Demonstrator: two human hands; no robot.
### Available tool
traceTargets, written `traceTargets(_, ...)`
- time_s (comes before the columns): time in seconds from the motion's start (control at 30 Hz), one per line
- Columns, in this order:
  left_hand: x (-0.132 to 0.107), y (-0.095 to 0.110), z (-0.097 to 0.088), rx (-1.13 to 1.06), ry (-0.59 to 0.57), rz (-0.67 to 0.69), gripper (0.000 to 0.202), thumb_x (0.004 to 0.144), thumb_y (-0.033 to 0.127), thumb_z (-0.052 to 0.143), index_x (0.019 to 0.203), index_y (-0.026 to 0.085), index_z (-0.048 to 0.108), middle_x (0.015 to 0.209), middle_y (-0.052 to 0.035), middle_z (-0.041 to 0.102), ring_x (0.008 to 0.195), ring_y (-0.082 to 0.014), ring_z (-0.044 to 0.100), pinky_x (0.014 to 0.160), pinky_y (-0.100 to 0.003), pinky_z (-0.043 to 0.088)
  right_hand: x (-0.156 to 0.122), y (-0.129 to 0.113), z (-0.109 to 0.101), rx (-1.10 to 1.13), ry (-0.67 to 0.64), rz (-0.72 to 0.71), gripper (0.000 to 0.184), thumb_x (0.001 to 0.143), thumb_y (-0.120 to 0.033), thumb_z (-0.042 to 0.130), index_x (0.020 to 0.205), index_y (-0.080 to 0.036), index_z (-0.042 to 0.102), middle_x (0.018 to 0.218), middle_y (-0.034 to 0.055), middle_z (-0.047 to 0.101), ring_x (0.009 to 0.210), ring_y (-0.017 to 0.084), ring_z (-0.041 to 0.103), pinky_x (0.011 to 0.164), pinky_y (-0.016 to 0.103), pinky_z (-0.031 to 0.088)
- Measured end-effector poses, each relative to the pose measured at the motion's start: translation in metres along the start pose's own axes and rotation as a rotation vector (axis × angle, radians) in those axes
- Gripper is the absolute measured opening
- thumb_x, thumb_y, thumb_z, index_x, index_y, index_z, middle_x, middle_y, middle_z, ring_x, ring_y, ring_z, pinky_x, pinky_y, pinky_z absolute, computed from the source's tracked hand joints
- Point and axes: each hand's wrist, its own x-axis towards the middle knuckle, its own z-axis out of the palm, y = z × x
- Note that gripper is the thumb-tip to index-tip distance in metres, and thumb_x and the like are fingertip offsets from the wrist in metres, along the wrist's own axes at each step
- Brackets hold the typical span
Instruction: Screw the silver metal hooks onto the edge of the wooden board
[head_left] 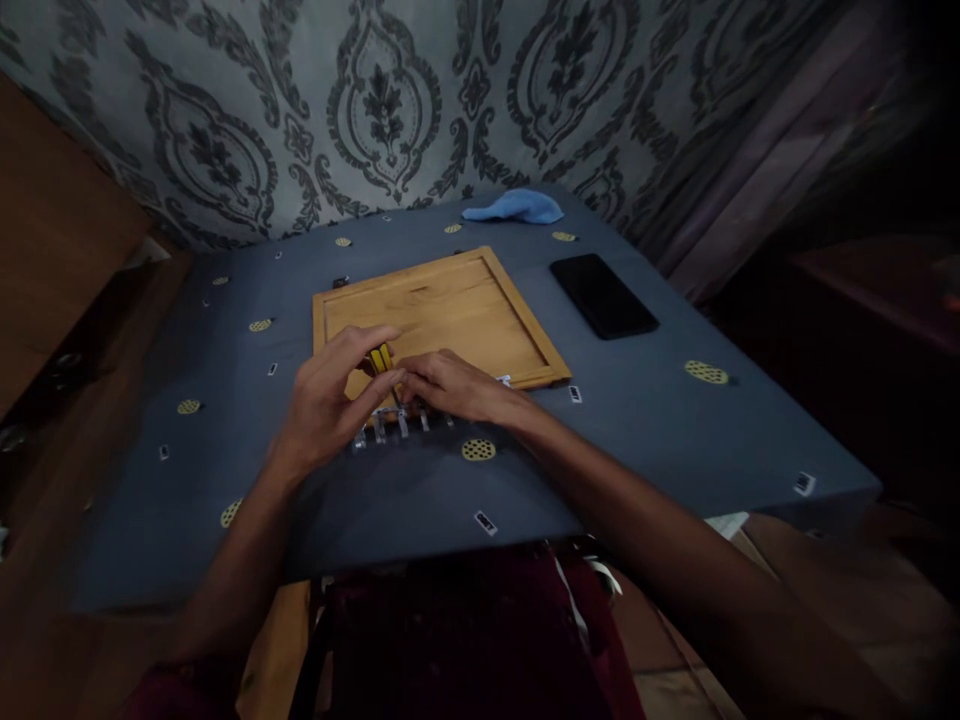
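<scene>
My left hand (pixel 330 400) is curled in a pinch around a small tool with a yellow-and-black handle (pixel 380 358), held near the front edge of a wooden tray (pixel 480 290). My right hand (pixel 450 388) lies palm down right beside it, fingers pressed on a row of small clear and metal parts (pixel 390 428) lying on the blue cloth just in front of the tray. Both hands meet over that row. What the right fingers grip is hidden.
A blue-grey cloth with yellow dots covers the table (pixel 660 420). A black phone (pixel 602 295) lies right of the tray. A light blue rag (pixel 514 207) sits at the back by the patterned wall. Wooden furniture stands at left.
</scene>
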Motion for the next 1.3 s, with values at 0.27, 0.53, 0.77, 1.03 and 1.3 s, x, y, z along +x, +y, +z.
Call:
traceTargets(0.27, -0.003, -0.001, 0.006, 0.047, 0.119, -0.054, 0.030, 0.095, 0.042, 0.063, 0.118, 0.024, 0.065, 0.098, -0.0033, 0.070, 0.083, -0.0150, 0.065, 0.075, -0.028, 0.057, 0.001, 0.000, 0.001, -0.009, 0.008, 0.003, 0.030, 0.102, -0.022, 0.045, 0.086, -0.012, 0.068, 0.081, 0.0071, 0.073, 0.070, 0.012, 0.065, 0.067, 0.024, 0.043)
traceTargets(0.53, -0.005, 0.000, 0.004, -0.023, 0.098, -0.102, 0.029, 0.093, 0.039, 0.067, 0.117, 0.023, 0.064, 0.105, -0.0030, 0.072, 0.085, -0.0137, 0.068, 0.078, -0.027, 0.058, 0.002, 0.004, 0.002, -0.022, 0.008, -0.007, 0.028, 0.101, -0.020, 0.045, 0.096, -0.011, 0.071, 0.087, 0.0088, 0.075, 0.075, 0.014, 0.066, 0.069, 0.026, 0.044)
traceTargets(0.77, -0.010, 0.005, -0.003, -0.115, 0.010, -0.117, 0.028, 0.097, 0.032, 0.060, 0.124, 0.022, 0.060, 0.105, -0.0045, 0.071, 0.093, -0.0148, 0.070, 0.082, -0.028, 0.058, 0.002, 0.003, 0.001, -0.047, 0.006, -0.038, 0.028, 0.101, -0.021, 0.045, 0.094, -0.011, 0.070, 0.086, 0.0085, 0.075, 0.074, 0.014, 0.064, 0.068, 0.025, 0.041)
traceTargets(1.03, -0.012, 0.007, -0.012, -0.146, -0.032, -0.163, 0.027, 0.095, 0.030, 0.065, 0.120, 0.022, 0.062, 0.101, -0.0048, 0.073, 0.086, -0.0142, 0.073, 0.079, -0.025, 0.058, 0.003, 0.004, 0.002, -0.058, 0.013, -0.046, 0.028, 0.101, -0.020, 0.047, 0.091, -0.009, 0.071, 0.085, 0.0078, 0.075, 0.073, 0.013, 0.064, 0.068, 0.024, 0.040)
traceTargets(1.3, -0.009, 0.001, 0.001, 0.008, 0.093, -0.076, 0.028, 0.092, 0.035, 0.069, 0.116, 0.022, 0.064, 0.102, -0.0002, 0.071, 0.074, -0.0086, 0.068, 0.069, -0.019, 0.057, 0.002, 0.005, 0.002, -0.054, 0.009, -0.038, 0.028, 0.101, -0.021, 0.046, 0.094, -0.011, 0.071, 0.087, 0.0090, 0.076, 0.075, 0.014, 0.065, 0.069, 0.025, 0.041)
